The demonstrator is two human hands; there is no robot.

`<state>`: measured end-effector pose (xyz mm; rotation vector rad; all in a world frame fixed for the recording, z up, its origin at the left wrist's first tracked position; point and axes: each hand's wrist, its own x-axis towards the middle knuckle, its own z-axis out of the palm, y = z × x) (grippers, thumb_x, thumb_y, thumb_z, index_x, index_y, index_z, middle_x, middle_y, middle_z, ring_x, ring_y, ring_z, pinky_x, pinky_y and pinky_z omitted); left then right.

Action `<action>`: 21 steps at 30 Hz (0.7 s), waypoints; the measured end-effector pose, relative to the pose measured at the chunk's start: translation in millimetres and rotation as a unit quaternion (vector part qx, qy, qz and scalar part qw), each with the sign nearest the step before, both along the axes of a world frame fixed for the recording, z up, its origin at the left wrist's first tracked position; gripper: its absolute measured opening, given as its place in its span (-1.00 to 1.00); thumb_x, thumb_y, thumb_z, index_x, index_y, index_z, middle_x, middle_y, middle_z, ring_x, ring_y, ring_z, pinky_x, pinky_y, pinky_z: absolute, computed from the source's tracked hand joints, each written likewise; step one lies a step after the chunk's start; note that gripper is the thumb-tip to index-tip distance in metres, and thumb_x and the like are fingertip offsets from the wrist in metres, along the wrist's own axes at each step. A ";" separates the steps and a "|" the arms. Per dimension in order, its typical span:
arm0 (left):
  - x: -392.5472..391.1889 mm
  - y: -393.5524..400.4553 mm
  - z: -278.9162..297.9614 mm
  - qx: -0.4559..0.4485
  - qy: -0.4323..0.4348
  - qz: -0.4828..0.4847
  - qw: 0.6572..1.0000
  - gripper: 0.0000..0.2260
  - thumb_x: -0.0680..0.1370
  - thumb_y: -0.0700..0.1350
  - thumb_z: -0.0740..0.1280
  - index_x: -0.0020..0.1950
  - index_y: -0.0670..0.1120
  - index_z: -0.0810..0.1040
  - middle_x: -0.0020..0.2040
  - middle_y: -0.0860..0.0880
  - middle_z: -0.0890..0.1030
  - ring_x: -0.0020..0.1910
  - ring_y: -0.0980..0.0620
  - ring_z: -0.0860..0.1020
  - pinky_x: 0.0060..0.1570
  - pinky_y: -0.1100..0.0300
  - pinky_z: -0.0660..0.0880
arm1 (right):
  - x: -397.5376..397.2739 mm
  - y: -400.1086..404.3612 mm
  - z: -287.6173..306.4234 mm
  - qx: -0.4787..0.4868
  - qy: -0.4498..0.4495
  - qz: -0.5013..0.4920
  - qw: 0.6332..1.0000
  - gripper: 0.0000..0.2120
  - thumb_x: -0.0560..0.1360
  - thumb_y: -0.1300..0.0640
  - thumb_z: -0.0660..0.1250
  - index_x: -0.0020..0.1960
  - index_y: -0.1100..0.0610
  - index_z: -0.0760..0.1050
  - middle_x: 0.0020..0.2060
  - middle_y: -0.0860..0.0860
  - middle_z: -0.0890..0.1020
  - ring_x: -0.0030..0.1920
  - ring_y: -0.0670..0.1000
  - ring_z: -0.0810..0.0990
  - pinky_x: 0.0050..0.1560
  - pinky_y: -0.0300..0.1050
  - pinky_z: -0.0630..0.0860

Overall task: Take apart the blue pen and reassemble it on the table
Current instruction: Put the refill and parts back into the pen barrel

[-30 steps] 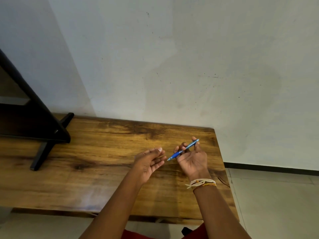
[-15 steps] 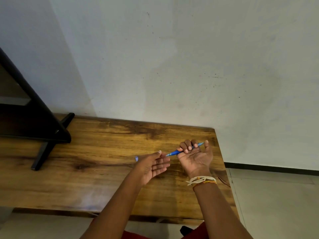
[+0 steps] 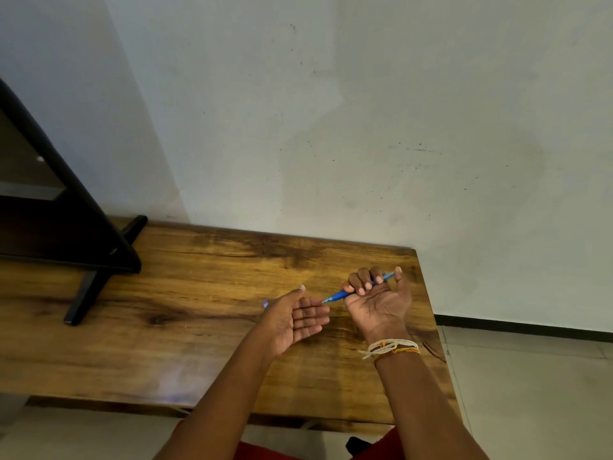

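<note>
Right hand (image 3: 378, 298), palm up at centre right of the frame, has its fingers curled over the blue pen (image 3: 341, 294) and its thumb raised beside the pen's far end. Left hand (image 3: 295, 318) lies just left of it, palm up, fingers straight and together, holding nothing; its fingertips sit just below the pen's point, and whether they touch cannot be told. Both hands hover above the wooden table (image 3: 205, 293), a glossy slab with dark streaked grain and a knot at centre left. A small pale-blue speck (image 3: 265, 303) shows just beyond the left hand's far edge; what it is cannot be told. Cream and orange threads (image 3: 393, 347) wrap the right wrist. A black angular stand (image 3: 96, 247) rests on the table at upper left, against a matt, scuffed whitish wall (image 3: 365, 127). Compared with the frame half a second earlier, both hands and the pen keep nearly the same pose; a full second back the left fingers were curled and the pen lay across looser right fingers. Pen: slim, smooth blue barrel, slanting from lower left to upper right, tapered tip towards the left hand.
</note>
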<state>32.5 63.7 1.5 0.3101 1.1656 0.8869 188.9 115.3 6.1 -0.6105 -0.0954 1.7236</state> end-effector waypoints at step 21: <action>6.8 -2.5 4.0 -0.013 -0.010 -0.034 0.999 -0.58 0.62 0.07 0.14 0.01 -0.23 0.63 -0.10 -0.17 0.72 -0.10 -0.10 0.68 -0.16 0.13 0.60 | -12.0 -1.5 47.3 0.155 -0.149 0.120 0.969 -0.55 0.60 -0.09 -0.01 -0.38 0.11 0.23 -0.52 -0.01 0.24 -0.51 -0.05 0.17 -0.39 -0.11 0.13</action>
